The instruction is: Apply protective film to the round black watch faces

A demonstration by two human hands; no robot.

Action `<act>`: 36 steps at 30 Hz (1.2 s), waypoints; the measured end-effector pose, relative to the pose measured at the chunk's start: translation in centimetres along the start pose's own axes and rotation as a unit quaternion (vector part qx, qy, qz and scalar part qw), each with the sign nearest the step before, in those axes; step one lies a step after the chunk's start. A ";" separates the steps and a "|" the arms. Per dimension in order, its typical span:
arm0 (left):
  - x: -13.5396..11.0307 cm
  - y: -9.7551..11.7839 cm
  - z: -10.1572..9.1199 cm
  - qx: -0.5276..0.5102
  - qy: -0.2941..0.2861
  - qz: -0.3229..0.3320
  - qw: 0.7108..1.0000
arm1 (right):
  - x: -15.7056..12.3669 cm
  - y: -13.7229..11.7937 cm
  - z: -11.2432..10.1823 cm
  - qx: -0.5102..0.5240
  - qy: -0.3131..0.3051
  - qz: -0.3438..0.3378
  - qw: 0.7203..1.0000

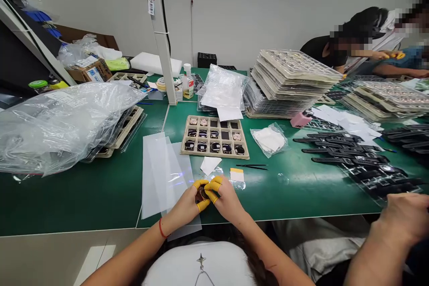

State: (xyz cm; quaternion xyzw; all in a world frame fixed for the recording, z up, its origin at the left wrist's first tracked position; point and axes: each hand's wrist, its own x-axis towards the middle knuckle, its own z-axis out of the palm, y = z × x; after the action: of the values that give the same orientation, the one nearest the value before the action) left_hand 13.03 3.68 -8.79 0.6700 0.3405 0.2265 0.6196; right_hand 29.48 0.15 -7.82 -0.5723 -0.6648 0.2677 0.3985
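My left hand (186, 203), with yellow finger cots, is closed around the edge of a small, round, dark watch case (203, 193). From the other side my right hand (227, 200), also in yellow cots, pinches at the same watch case; its fingers hide much of it. Just beyond the hands lies a small white paper (211, 165) on clear film. A white card with a yellow band (237, 174) and black tweezers (252, 166) rest to the right. Behind these stands a beige compartment tray (215, 154) with several round watch pieces, some dark, some pinkish.
Translucent sheets (154, 174) lie left of my hands. A bagged stack of trays (134, 127) stands farther left, and tall tray stacks (284, 80) at the back right. Black watch straps (345, 152) cover the right side. A neighbour's arm (385, 241) reaches in at lower right.
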 end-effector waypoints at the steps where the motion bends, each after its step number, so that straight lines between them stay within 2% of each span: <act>1: 0.0 -0.2 -0.2 -0.030 0.009 -0.009 0.999 | 0.3 0.1 -0.3 0.000 -0.014 0.001 1.000; 3: 0.0 -0.6 -0.7 -0.099 0.027 -0.037 0.994 | 1.1 0.7 -1.2 -0.013 -0.017 0.057 0.998; 4: 0.0 -0.7 -1.1 -0.130 0.032 -0.052 0.990 | 1.5 1.1 -1.6 -0.057 -0.009 0.097 0.994; 6: -0.2 -0.6 -1.8 -0.165 0.039 -0.077 0.982 | 2.4 1.8 -2.2 -0.206 -0.003 0.152 0.967; 8: -0.4 -0.2 -2.4 -0.173 0.034 -0.091 0.980 | 3.5 2.1 -2.1 -0.339 -0.009 0.156 0.928; 9: -0.5 0.0 -2.6 -0.172 0.032 -0.093 0.980 | 4.1 2.2 -1.8 -0.367 -0.007 0.149 0.918; 12: -0.8 0.5 -2.5 -0.165 0.028 -0.068 0.984 | 6.4 2.1 -0.5 -0.348 -0.006 0.125 0.929; 14: -1.1 0.5 -2.3 -0.156 0.029 -0.043 0.986 | 7.6 1.9 0.1 -0.327 -0.031 0.115 0.938; 16: -1.3 0.4 -2.2 -0.148 0.038 -0.030 0.988 | 7.8 1.3 0.2 -0.317 -0.059 0.107 0.940; 18: -1.5 0.4 -2.3 -0.134 0.060 -0.025 0.989 | 6.8 0.2 0.1 -0.283 -0.076 0.077 0.953; 19: -1.6 0.4 -2.4 -0.123 0.071 -0.022 0.990 | 5.9 -0.5 0.0 -0.252 -0.084 0.041 0.963; 21: -1.8 0.7 -2.6 -0.087 0.085 -0.009 0.993 | 3.8 -1.9 0.1 -0.175 -0.091 -0.079 0.977; 23: -1.9 1.2 -2.6 -0.033 0.077 0.007 0.996 | 2.1 -2.8 0.6 -0.135 -0.077 -0.193 0.969; 25: -1.9 1.7 -2.4 0.008 0.058 0.013 0.998 | 1.4 -3.0 1.0 -0.141 -0.031 -0.238 0.961; 27: -1.8 1.9 -2.1 0.006 0.053 0.004 0.999 | 1.3 -2.6 1.2 -0.147 0.029 -0.230 0.962; 29: -1.7 1.8 -1.9 -0.022 0.066 0.000 0.998 | 1.1 -2.1 1.2 -0.144 0.059 -0.222 0.962; 33: -1.6 1.5 -1.6 -0.010 0.065 0.013 0.998 | 0.7 -1.7 1.6 -0.157 0.033 -0.258 0.953; 34: -1.6 1.5 -1.6 -0.007 0.057 0.008 0.998 | 0.8 -1.6 1.7 -0.173 0.033 -0.247 0.953; 36: -1.7 1.7 -1.4 -0.030 0.053 -0.014 0.998 | 1.5 -0.8 1.3 -0.215 0.044 -0.182 0.958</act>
State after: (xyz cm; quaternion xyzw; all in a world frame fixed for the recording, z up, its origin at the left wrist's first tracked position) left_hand 11.17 3.41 -6.77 0.6333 0.3746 0.2631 0.6240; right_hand 27.88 1.60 -7.55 -0.5250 -0.7814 0.0158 0.3369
